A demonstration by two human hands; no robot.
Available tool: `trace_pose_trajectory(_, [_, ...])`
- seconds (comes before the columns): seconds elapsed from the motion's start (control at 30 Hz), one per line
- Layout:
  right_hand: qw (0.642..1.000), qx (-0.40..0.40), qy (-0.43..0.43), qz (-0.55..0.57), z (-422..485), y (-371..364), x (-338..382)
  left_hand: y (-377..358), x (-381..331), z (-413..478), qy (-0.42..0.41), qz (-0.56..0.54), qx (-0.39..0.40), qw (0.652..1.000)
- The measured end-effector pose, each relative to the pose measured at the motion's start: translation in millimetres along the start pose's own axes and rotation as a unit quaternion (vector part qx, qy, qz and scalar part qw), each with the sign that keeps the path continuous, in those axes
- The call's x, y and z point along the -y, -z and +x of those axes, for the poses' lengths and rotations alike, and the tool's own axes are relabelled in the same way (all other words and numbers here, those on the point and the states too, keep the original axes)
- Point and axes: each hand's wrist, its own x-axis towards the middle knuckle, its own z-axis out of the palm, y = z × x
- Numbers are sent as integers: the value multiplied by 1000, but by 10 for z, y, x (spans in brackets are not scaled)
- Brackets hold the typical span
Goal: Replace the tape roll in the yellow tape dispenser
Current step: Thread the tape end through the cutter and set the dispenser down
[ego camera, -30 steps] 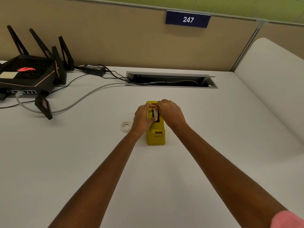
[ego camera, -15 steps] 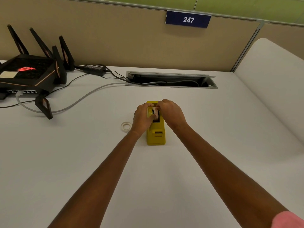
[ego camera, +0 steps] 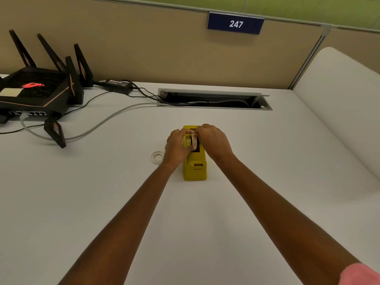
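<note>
The yellow tape dispenser point(ego camera: 195, 161) stands upright on the white tabletop point(ego camera: 205, 223), its cutter end toward the person; both hands meet over its open top slot. The left hand point(ego camera: 176, 148) wraps the dispenser's left side, fingers curled over the rim; the right hand point(ego camera: 213, 141) closes on the white tape roll point(ego camera: 193, 140), which sits partly down in the slot, on edge. Just left of the dispenser, beside the left wrist, a second tape ring point(ego camera: 157, 157) lies flat on the tabletop. Beyond the dispenser, a recessed cable tray point(ego camera: 213, 99) is set into the tabletop with its lid raised; dark cables lie inside it. Far left of the dispenser sits a black router point(ego camera: 35, 93) with upright antennas.
</note>
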Motion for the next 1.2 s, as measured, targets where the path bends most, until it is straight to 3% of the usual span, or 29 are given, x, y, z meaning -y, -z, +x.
trace_pose_trajectory(1.2, [998, 15, 50, -41, 28, -21, -45, 8, 29, 12, 0, 10, -6, 1000])
